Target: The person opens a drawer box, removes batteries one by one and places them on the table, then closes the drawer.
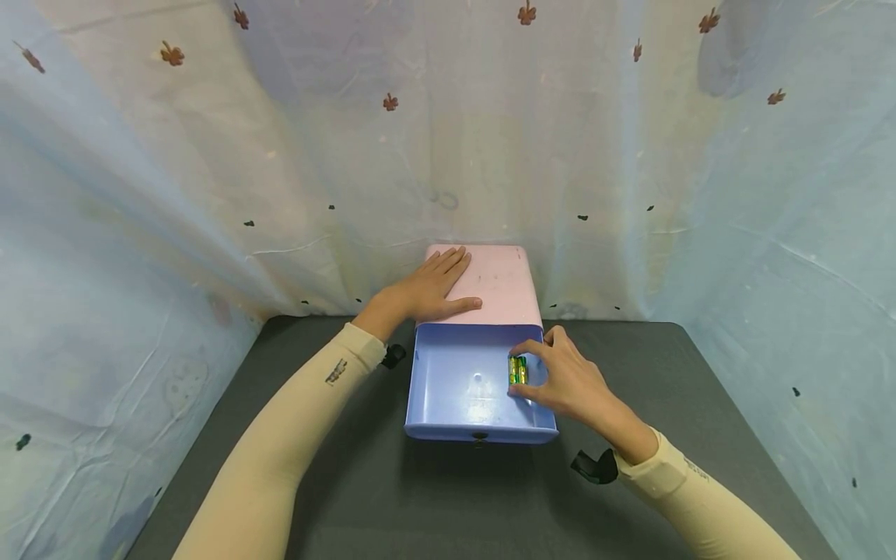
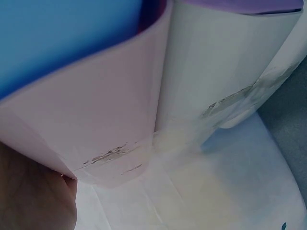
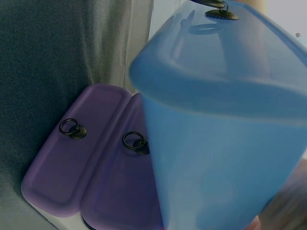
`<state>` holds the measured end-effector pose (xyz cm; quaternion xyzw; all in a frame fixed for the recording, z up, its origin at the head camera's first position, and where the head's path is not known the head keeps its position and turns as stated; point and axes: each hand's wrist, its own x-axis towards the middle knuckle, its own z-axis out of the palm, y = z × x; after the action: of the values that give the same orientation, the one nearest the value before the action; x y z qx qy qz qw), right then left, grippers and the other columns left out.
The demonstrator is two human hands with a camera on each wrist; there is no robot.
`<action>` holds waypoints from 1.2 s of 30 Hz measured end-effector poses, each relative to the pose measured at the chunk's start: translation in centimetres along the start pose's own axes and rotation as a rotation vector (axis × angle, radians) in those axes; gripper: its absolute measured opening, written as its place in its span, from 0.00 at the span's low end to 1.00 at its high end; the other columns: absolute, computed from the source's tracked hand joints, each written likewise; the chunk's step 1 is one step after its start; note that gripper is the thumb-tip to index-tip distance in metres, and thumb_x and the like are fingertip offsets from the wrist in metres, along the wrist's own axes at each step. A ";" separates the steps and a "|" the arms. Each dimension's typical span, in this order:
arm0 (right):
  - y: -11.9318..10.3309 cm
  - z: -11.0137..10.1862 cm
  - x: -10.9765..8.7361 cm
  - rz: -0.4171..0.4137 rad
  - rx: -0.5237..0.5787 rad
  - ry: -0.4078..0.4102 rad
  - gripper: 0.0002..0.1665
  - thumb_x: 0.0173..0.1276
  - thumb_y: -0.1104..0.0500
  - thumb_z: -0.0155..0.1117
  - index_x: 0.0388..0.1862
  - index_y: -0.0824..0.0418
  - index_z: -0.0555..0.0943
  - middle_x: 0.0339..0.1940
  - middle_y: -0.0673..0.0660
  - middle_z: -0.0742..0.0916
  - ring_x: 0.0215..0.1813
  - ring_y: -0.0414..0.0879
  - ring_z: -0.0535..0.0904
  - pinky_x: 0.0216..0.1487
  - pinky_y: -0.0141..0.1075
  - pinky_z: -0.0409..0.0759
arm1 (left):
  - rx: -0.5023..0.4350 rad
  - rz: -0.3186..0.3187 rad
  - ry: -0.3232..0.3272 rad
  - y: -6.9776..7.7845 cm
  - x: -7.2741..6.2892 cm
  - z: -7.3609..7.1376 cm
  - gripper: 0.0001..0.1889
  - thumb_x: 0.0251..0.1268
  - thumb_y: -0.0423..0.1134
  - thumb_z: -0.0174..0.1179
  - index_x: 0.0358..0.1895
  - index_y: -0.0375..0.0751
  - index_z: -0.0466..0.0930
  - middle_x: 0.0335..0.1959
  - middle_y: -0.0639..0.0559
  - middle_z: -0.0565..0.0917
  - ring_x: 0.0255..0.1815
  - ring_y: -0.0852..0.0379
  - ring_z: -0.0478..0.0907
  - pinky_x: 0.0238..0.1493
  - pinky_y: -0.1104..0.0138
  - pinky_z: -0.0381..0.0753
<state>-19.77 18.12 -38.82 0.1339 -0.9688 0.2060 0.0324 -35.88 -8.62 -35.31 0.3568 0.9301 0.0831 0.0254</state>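
A pink drawer cabinet [image 1: 500, 284] stands on the dark table with its top blue drawer [image 1: 448, 373] pulled out toward me. My left hand [image 1: 434, 292] rests flat on the pink top, fingers spread. Over the right side of the drawer, my right hand [image 1: 577, 381] pinches a pair of small green and gold batteries [image 1: 518, 370] end to end between thumb and finger. Whether the batteries touch the drawer floor I cannot tell. In the right wrist view the drawer front [image 3: 216, 72] hides most of that hand; the left wrist view shows only part of my left hand [image 2: 36, 196].
Purple drawers [image 3: 62, 158] with metal ring pulls [image 3: 68, 126] sit lower in the unit, in a white casing [image 2: 211, 62]. A patterned pale curtain [image 1: 448, 155] hangs behind and at both sides of the dark table [image 1: 490, 505].
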 end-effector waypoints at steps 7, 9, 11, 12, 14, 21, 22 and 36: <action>-0.1 -0.1 -0.1 0.005 0.005 -0.002 0.34 0.59 0.43 0.86 0.64 0.48 0.87 0.50 0.58 0.71 0.42 0.51 0.74 0.26 0.38 0.70 | 0.003 -0.002 0.000 0.0 0.0 0.0 0.55 0.77 0.76 0.42 0.89 0.42 0.33 0.91 0.47 0.34 0.91 0.50 0.28 0.88 0.56 0.27; -0.2 -0.2 -0.1 0.007 0.005 -0.005 0.34 0.59 0.42 0.86 0.64 0.48 0.87 0.50 0.58 0.71 0.42 0.51 0.74 0.26 0.38 0.70 | 0.004 -0.005 0.000 0.0 0.0 0.1 0.56 0.77 0.77 0.42 0.90 0.42 0.33 0.91 0.47 0.35 0.91 0.50 0.28 0.88 0.56 0.27; -0.2 -0.2 0.0 0.009 0.006 -0.008 0.35 0.59 0.42 0.86 0.64 0.48 0.87 0.50 0.58 0.71 0.42 0.51 0.74 0.26 0.38 0.70 | 0.007 -0.007 0.001 0.0 0.1 0.1 0.56 0.77 0.77 0.42 0.90 0.42 0.33 0.91 0.47 0.35 0.91 0.51 0.28 0.88 0.56 0.27; -0.1 -0.2 0.0 0.010 0.006 -0.010 0.35 0.59 0.42 0.86 0.64 0.48 0.87 0.50 0.59 0.71 0.42 0.51 0.74 0.26 0.38 0.70 | 0.007 -0.006 0.002 0.0 0.1 0.1 0.56 0.77 0.77 0.42 0.90 0.42 0.33 0.91 0.47 0.35 0.91 0.51 0.28 0.88 0.56 0.27; -0.1 -0.1 0.0 0.011 0.008 -0.013 0.35 0.59 0.42 0.86 0.64 0.49 0.87 0.51 0.59 0.71 0.42 0.51 0.75 0.26 0.38 0.70 | 0.006 -0.005 0.004 0.0 0.1 0.2 0.56 0.77 0.77 0.42 0.90 0.42 0.33 0.91 0.47 0.35 0.91 0.50 0.28 0.88 0.56 0.27; 0.0 0.1 0.1 0.012 0.001 -0.014 0.36 0.58 0.43 0.87 0.65 0.49 0.87 0.51 0.59 0.71 0.42 0.51 0.75 0.26 0.37 0.71 | 0.000 -0.003 0.005 0.1 0.0 0.0 0.55 0.78 0.75 0.43 0.90 0.41 0.33 0.91 0.46 0.35 0.91 0.50 0.28 0.88 0.55 0.27; 0.0 0.1 0.1 0.013 0.000 -0.013 0.36 0.58 0.43 0.87 0.65 0.49 0.87 0.50 0.58 0.71 0.42 0.51 0.75 0.27 0.37 0.71 | 0.001 -0.003 0.005 0.1 0.0 0.0 0.55 0.78 0.75 0.43 0.90 0.41 0.33 0.91 0.46 0.35 0.91 0.50 0.28 0.88 0.55 0.27; 0.1 0.1 0.0 0.012 0.009 -0.005 0.34 0.59 0.43 0.87 0.64 0.47 0.87 0.51 0.58 0.71 0.41 0.50 0.75 0.26 0.38 0.71 | -0.005 -0.005 0.012 0.1 -0.1 0.1 0.55 0.78 0.75 0.44 0.89 0.41 0.34 0.91 0.46 0.35 0.91 0.49 0.28 0.88 0.55 0.27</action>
<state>-19.78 18.17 -38.93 0.1287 -0.9687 0.2103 0.0280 -35.71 -8.57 -35.36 0.3539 0.9309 0.0874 0.0210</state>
